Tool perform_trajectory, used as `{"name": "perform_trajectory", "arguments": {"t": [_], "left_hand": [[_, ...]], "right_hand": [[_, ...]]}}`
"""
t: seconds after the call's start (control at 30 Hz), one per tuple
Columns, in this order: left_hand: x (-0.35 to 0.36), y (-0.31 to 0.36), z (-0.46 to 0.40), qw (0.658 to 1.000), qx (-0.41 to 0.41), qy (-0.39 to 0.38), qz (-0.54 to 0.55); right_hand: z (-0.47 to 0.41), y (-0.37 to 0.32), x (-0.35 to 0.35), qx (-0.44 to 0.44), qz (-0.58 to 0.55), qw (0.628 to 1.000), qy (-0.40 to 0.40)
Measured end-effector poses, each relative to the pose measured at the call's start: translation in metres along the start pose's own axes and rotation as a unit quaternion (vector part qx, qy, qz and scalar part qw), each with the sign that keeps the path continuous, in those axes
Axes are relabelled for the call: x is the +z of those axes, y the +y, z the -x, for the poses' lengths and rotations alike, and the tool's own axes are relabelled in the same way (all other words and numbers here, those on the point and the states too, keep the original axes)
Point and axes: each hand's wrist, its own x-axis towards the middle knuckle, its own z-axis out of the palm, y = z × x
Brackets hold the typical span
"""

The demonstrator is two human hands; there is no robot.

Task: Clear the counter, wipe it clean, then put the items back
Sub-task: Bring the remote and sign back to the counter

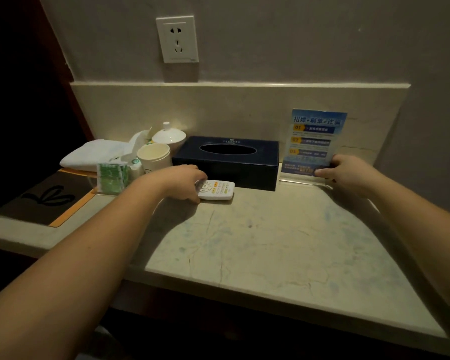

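Two hands busy: left hand point(186, 181) grips the remote point(216, 189), light and rigid. Right hand point(344, 172) pinches the flimsy-looking sign point(316, 137) by its lower edge.

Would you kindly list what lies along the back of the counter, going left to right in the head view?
Folded towel → paper cup → remote under the left hand → tissue box → blue notice card held by the right hand.
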Motion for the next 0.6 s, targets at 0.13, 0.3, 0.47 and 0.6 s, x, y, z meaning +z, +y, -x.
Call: {"name": "perform_trajectory", "arguments": {"t": [0.13, 0.3, 0.47, 0.6], "left_hand": [[0.000, -0.004, -0.004, 1.000, 0.008, -0.005, -0.001], [0.002, -0.003, -0.002, 1.000, 0.011, 0.007, -0.018], [0.009, -0.001, 0.003, 0.999, 0.004, 0.037, -0.003], [0.019, 0.012, 0.010, 0.995, 0.024, 0.098, -0.011]], "right_hand": [[-0.013, 0.000, 0.000, 0.007, 0.043, 0.999, 0.002], [-0.024, 0.001, 0.002, 0.001, 0.068, 0.998, 0.004], [-0.034, 0.003, 0.006, 0.001, 0.070, 0.998, 0.004], [-0.044, 0.004, 0.010, -0.007, 0.089, 0.996, 0.022]]}}
